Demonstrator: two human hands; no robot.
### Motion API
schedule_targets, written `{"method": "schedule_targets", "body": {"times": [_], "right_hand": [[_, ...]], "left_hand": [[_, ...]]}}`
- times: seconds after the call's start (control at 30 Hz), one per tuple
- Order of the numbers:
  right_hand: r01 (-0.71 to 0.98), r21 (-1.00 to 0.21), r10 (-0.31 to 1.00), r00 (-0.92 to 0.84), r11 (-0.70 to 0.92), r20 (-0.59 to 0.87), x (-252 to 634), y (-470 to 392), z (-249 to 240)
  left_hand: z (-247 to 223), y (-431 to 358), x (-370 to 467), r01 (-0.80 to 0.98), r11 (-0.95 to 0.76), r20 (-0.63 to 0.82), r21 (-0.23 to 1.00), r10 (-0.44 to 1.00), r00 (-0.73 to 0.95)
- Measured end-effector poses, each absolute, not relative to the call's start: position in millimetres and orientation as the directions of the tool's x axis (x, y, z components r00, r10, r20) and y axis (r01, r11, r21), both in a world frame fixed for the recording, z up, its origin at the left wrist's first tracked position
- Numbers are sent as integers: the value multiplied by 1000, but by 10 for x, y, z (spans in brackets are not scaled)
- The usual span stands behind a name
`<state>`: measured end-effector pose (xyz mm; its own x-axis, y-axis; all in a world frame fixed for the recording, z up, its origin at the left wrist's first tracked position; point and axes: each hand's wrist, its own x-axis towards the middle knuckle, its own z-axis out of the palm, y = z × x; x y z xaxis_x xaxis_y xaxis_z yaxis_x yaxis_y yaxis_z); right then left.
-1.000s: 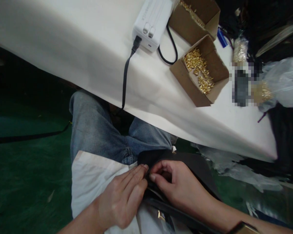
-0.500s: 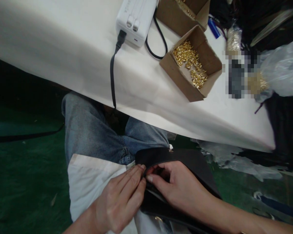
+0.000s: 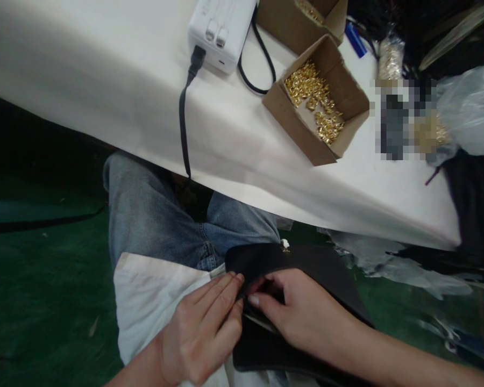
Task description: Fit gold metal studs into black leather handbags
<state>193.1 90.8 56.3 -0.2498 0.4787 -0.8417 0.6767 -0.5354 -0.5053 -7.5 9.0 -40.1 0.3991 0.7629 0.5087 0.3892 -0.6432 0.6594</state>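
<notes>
A black flap bag [image 3: 262,258] lies across my lap, with a small gold fitting and a white bit [image 3: 285,245] at its far edge. My left hand [image 3: 204,330] is closed on the bag's left edge, fingertips pressed against the opening. From the right, my right hand [image 3: 298,309] reaches into that opening. Its thumb and curled fingers pinch the edge close to the left fingertips. Whether something small is between those fingers is hidden.
On the white-covered table [image 3: 137,113] stand a cardboard box [image 3: 294,126] of small gold fittings, a second cardboard box [image 3: 280,24] and a white power bank [image 3: 221,32] with a black cable. Clear plastic bags [image 3: 474,113] lie at right. Below is a green floor [image 3: 56,301].
Both hands stay at the bag's opening and have shifted slightly right in view together with the bag. The bag's near panel has turned a little, and the gold fitting there no longer shows.
</notes>
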Motion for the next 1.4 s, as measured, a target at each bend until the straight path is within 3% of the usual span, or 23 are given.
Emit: {"method": "schedule_targets", "body": {"times": [0.13,0.2,0.33,0.47,0.93,1.13,1.4], "right_hand": [[674,-333,283,-187,-660,-941,1976,1022,589],[637,-306,258,-169,-708,-951,2009,1054,593],[638,-307,268,-160,-706,-950,2065,1066,541],[685,-381,307,-234,-621,-922,2079,1080,480],[682,-222,172,-141,-697,-975,1957,1218,515],[716,-307,197,-236,-626,-952,2052,1220,481],[706,-311,196,-242,-636,-950,2065,1211,436]], "left_hand": [[-370,126,-83,396,-663,532,635,747,398],[-349,155,-87,391,-672,539,629,739,404],[-319,210,-90,377,-682,548,627,730,409],[-328,228,-91,355,-696,551,624,714,432],[-428,165,-108,346,-717,552,605,691,466],[-437,172,-95,340,-718,551,607,689,471],[-391,229,-94,343,-724,551,599,683,479]]}}
